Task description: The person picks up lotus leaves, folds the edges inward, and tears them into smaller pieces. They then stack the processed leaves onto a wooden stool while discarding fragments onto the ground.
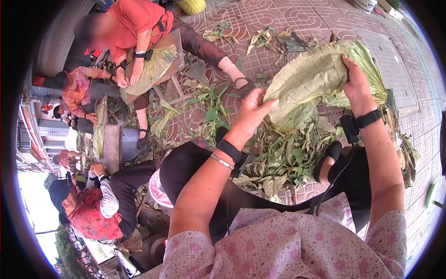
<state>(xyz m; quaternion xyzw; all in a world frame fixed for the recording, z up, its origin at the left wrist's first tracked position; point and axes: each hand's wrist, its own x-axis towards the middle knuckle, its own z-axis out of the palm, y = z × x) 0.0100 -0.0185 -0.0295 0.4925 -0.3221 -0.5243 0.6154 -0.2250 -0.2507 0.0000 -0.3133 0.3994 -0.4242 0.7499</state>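
Observation:
A large, broad, yellow-green leaf (pixel 309 76), veined and like a tobacco leaf, is spread between my hands in front of me. My left hand (pixel 251 114) pinches its left edge between thumb and fingers. At the other end, my right hand (pixel 357 86) is closed on the leaf, its fingers partly hidden. More yellow-green leaf (pixel 367 58) hangs behind and to the right of my right hand. Below the held leaf, a heap of crumpled green and brown leaf scraps (pixel 292 158) covers the ground between my feet.
A person in a red shirt (pixel 139 18) handles leaves on a slanted board (pixel 174 56) at upper left. Other seated people (pixel 95 207) are along the left. Loose leaves (pixel 211 109) lie on red patterned paving (pixel 297 14). A yellow basket (pixel 191 5) stands at the top.

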